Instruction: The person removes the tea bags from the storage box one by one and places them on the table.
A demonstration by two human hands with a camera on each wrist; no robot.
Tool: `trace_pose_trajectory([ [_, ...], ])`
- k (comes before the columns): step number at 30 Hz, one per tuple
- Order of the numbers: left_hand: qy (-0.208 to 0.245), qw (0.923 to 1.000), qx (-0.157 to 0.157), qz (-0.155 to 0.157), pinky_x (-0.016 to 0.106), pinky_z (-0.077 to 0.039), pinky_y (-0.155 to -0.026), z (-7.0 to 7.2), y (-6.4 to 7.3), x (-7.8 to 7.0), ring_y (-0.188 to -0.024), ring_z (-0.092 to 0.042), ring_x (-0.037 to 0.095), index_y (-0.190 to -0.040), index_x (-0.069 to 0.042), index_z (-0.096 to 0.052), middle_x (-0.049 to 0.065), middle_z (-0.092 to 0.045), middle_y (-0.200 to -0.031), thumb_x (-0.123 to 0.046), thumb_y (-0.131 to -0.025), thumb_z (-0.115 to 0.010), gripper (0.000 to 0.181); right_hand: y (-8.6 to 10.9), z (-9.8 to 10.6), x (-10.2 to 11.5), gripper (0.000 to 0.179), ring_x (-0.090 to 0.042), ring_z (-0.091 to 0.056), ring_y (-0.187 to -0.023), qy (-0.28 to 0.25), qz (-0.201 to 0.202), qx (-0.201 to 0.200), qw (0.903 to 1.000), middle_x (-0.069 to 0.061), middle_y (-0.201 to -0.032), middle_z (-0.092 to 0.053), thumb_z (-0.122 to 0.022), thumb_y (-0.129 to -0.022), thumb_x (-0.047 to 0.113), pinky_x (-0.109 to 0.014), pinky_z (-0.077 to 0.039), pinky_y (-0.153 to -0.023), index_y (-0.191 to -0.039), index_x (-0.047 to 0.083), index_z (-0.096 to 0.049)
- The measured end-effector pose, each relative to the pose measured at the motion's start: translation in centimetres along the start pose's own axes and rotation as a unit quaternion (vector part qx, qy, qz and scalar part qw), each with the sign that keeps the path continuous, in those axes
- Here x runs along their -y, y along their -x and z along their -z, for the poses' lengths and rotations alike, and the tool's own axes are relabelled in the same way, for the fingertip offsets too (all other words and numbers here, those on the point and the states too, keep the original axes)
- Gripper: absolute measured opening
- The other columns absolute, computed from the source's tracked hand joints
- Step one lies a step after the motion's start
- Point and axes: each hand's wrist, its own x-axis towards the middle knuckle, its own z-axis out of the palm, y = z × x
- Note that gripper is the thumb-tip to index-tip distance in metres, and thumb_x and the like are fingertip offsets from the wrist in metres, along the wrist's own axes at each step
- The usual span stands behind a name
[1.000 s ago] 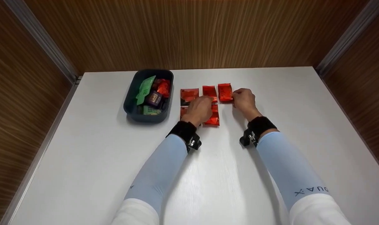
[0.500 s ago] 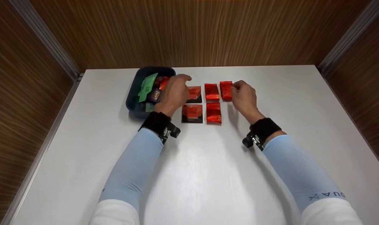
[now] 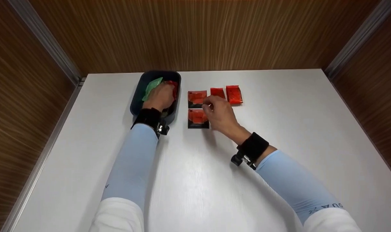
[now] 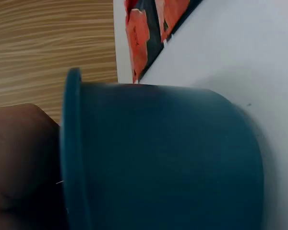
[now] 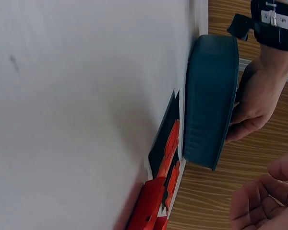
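My left hand [image 3: 162, 95] reaches down into the dark teal plastic bin [image 3: 133, 104], fingers below its rim among the packets. A green packet [image 3: 153, 86] and a red one [image 3: 174, 89] show beside it; I cannot tell what the fingers hold. Over the right part of the packet group hovers my right hand [image 3: 220, 112], fingers loosely curled with nothing between them, as the right wrist view also shows. Two flat red-and-black sachets [image 3: 198, 118] lie left of it. Behind it are two puffy red packets [image 3: 234, 95], one partly covered; another below is hidden by the hand.
The bin stands at the back left of the white table [image 3: 195, 180]. A wood-grain panel [image 3: 201, 35] rises along the back edge, with side panels left and right. Both wrists wear black straps with small cameras [image 3: 163, 129].
My left hand has gone from the packets leftward into the bin. My right hand has left the back-right red packet and moved left over the lower red packet.
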Motion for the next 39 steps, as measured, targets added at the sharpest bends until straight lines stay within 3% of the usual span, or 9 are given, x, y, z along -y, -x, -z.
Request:
trace_pose_trajectory([
  [5,-0.014,0.9968,0.068,0.039,0.063,-0.010,-0.122,-0.3,0.1,0.0,-0.158,-0.009,0.033,-0.162,-0.020,-0.034,0.014,-0.018,-0.171,-0.019,-0.108,-0.038,0.054,0.8,-0.5,0.1,0.018,-0.023,-0.059,-0.086,-0.004,0.019,0.009,0.9998,-0.009,-0.101,-0.068,-0.063,-0.102,0.012,-0.036,-0.049,-0.074,-0.116,0.004,-0.072],
  [7,-0.026,0.9958,0.079,0.037,0.065,-0.007,-0.122,-0.3,0.2,-0.2,-0.158,-0.004,0.033,-0.162,-0.019,-0.035,0.014,-0.018,-0.171,-0.019,-0.108,-0.037,0.054,0.9,-0.6,-0.1,0.018,-0.023,-0.059,-0.086,-0.005,0.021,0.010,0.9997,-0.009,-0.100,-0.069,-0.063,-0.102,0.011,-0.036,-0.048,-0.074,-0.116,0.003,-0.071],
  [9,-0.040,0.9953,0.083,0.029,0.066,-0.008,-0.121,-0.2,0.3,-0.4,-0.157,-0.010,0.034,-0.157,-0.014,-0.043,0.016,-0.028,-0.168,-0.017,-0.107,-0.039,0.050,1.0,-0.6,-0.2,0.018,-0.023,-0.058,-0.086,-0.004,0.019,0.011,0.9997,-0.009,-0.101,-0.069,-0.063,-0.102,0.010,-0.036,-0.049,-0.075,-0.117,0.003,-0.071],
  [12,-0.046,0.9961,0.071,0.024,0.066,-0.019,-0.119,0.1,0.2,-0.7,-0.142,-0.038,0.037,-0.137,-0.008,-0.061,0.018,-0.052,-0.148,-0.015,-0.105,-0.044,0.036,1.0,-0.6,-0.3,0.019,-0.023,-0.058,-0.086,-0.006,0.015,0.012,0.9998,-0.009,-0.103,-0.070,-0.063,-0.102,0.010,-0.036,-0.049,-0.076,-0.117,0.001,-0.071],
  [15,-0.045,0.9973,0.048,0.033,0.067,-0.028,-0.114,0.1,0.0,-0.8,-0.125,-0.049,0.037,-0.124,-0.005,-0.065,0.018,-0.055,-0.139,-0.014,-0.105,-0.047,0.028,1.1,-0.6,-0.2,0.017,-0.023,-0.057,-0.085,-0.007,0.013,0.014,0.9998,-0.008,-0.102,-0.070,-0.063,-0.102,0.010,-0.036,-0.049,-0.075,-0.116,0.003,-0.071],
  [19,-0.057,0.9963,0.034,0.054,0.072,-0.030,-0.109,0.0,-0.3,-0.9,-0.132,-0.042,0.043,-0.138,-0.003,-0.059,0.024,-0.045,-0.150,-0.015,-0.105,-0.047,0.037,1.1,-0.8,-0.1,0.015,-0.022,-0.057,-0.083,-0.008,0.019,0.019,0.9996,-0.007,-0.100,-0.070,-0.064,-0.102,0.010,-0.035,-0.048,-0.073,-0.113,0.005,-0.072],
  [26,-0.081,0.9912,0.038,0.097,0.078,-0.025,-0.107,0.2,-0.2,-1.5,-0.136,-0.034,0.054,-0.150,-0.006,-0.050,0.030,-0.043,-0.153,-0.017,-0.105,-0.050,0.046,1.4,-1.3,0.1,0.016,-0.022,-0.058,-0.084,-0.011,0.021,0.027,0.9994,-0.007,-0.101,-0.070,-0.065,-0.101,0.010,-0.035,-0.049,-0.074,-0.114,0.004,-0.072],
  [33,-0.057,0.9938,0.024,0.092,0.077,-0.021,-0.108,0.2,0.0,-1.2,-0.138,-0.031,0.056,-0.151,-0.007,-0.049,0.031,-0.042,-0.154,-0.015,-0.103,-0.050,0.049,1.7,-1.6,0.1,0.017,-0.022,-0.057,-0.087,-0.011,0.011,0.034,0.9993,-0.007,-0.101,-0.068,-0.063,-0.102,0.010,-0.036,-0.049,-0.077,-0.115,0.004,-0.072],
  [39,-0.045,0.9943,-0.004,0.097,0.075,-0.025,-0.107,-0.3,-0.5,-0.4,-0.136,-0.032,0.052,-0.143,-0.005,-0.057,0.030,-0.035,-0.156,-0.018,-0.103,-0.052,0.042,1.7,-2.0,0.1,0.016,-0.022,-0.058,-0.088,-0.012,0.005,0.037,0.9993,-0.007,-0.101,-0.068,-0.063,-0.102,0.012,-0.036,-0.049,-0.077,-0.113,0.005,-0.072],
])
